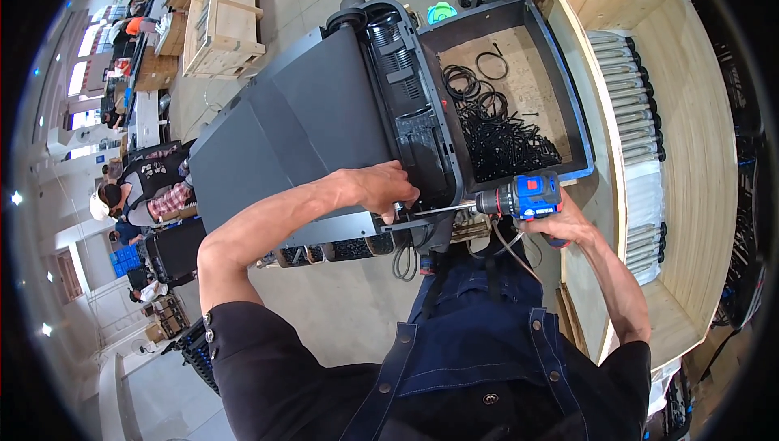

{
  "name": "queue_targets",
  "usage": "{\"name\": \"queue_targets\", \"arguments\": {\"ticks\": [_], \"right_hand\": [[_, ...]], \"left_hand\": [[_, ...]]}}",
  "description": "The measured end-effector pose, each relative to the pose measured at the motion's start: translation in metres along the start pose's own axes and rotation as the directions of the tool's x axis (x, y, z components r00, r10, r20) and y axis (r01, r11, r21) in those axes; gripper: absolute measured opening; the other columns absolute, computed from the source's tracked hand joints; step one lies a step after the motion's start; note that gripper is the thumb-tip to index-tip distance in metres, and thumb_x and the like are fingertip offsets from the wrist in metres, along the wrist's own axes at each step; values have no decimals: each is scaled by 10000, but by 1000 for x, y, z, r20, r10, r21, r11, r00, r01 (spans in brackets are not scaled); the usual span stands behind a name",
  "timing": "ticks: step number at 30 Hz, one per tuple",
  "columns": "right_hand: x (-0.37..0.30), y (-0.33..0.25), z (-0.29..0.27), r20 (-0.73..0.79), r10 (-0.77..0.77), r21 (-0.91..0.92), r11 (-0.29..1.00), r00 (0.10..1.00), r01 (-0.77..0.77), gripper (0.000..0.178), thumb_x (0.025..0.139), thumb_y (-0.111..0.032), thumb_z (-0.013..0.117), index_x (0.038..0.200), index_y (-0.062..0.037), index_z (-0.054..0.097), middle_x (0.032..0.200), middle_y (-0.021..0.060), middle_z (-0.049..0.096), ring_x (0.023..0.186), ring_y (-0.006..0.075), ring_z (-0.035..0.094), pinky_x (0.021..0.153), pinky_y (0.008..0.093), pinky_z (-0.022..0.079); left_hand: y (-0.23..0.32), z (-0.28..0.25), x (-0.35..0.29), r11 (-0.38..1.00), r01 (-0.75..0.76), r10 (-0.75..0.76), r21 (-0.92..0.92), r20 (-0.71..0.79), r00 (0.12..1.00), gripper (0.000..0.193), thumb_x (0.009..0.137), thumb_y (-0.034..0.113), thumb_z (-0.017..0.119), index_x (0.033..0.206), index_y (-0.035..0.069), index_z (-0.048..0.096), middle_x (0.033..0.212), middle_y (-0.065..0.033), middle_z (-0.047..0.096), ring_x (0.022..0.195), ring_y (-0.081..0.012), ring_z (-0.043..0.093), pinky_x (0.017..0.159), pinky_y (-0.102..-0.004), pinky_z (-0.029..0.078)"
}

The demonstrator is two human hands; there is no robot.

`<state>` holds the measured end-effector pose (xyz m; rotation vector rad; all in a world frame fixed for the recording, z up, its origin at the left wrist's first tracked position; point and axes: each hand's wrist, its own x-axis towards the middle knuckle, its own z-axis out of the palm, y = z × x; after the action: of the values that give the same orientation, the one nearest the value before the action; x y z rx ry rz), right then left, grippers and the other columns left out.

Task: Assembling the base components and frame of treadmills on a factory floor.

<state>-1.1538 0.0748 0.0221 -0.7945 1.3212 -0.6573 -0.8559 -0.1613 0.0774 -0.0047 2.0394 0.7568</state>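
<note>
My right hand [570,220] is wrapped round the grip of a blue and black cordless drill [523,196]. Its long thin bit [442,210] points left toward the near corner of a treadmill [316,120]. At that corner my left hand [383,189] is closed, with bent fingers close to the bit's tip; whatever they grip is hidden under them. The treadmill has a dark belt, and its motor bay [406,76] is uncovered at the right end, showing a motor and black parts inside a curved frame.
Right of the treadmill, a dark-rimmed tray [580,137] holds black bolts and coiled cables. Beyond it, a plywood crate [613,173] contains rows of metal tubes with black ends. Small parts bins [349,249] line the treadmill's near side. Other people [150,185] are at the far left.
</note>
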Motion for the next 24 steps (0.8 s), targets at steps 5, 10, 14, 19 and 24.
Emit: {"name": "queue_targets", "arguments": {"ticks": [5, 10, 14, 19, 24], "right_hand": [[6, 7, -5, -20, 9, 28, 1000, 1000, -9, 570, 664, -96, 892, 1156, -100, 606, 913, -7, 682, 897, 129, 645, 879, 313, 525], [6, -10, -5, 7, 155, -5, 988, 988, -155, 525, 648, -109, 879, 1115, -100, 640, 901, -11, 681, 868, 130, 640, 864, 321, 530], [6, -11, -5, 50, 215, 71, 973, 975, -219, 479, 649, -100, 870, 1082, -98, 666, 906, -5, 701, 874, 128, 652, 874, 324, 533], [11, -25, 0, 54, 141, 146, 978, 989, -147, 417, 676, -71, 853, 1060, -87, 692, 910, 19, 734, 854, 135, 682, 845, 321, 552], [10, -24, -4, 66, 185, 100, 976, 981, -191, 385, 689, -67, 840, 1044, -77, 691, 880, 25, 722, 794, 133, 676, 765, 321, 557]], "left_hand": [[-3, 3, -4, 1000, -27, 27, 0, -62, 998, 439, 751, 194, 847, 1144, 67, 699, 978, -96, 721, 1119, -301, 587, 1038, -406, 383], [0, 1, -6, 999, -33, 35, 23, -58, 998, 430, 753, 184, 845, 1133, 56, 689, 1000, -91, 719, 1105, -288, 586, 1022, -397, 380], [-7, 8, -4, 997, -76, 78, 26, -86, 993, 399, 755, 210, 847, 1073, 58, 660, 979, -76, 686, 1075, -281, 577, 1022, -411, 373], [-6, 9, -7, 996, -64, 68, 57, -73, 995, 407, 777, 242, 837, 1091, 63, 651, 1017, -73, 683, 1075, -276, 579, 1014, -400, 380], [-10, 12, -14, 986, -164, 161, 5, -222, 962, 402, 842, 255, 787, 1163, 62, 642, 1052, -93, 681, 1101, -291, 592, 1029, -420, 398]]}}
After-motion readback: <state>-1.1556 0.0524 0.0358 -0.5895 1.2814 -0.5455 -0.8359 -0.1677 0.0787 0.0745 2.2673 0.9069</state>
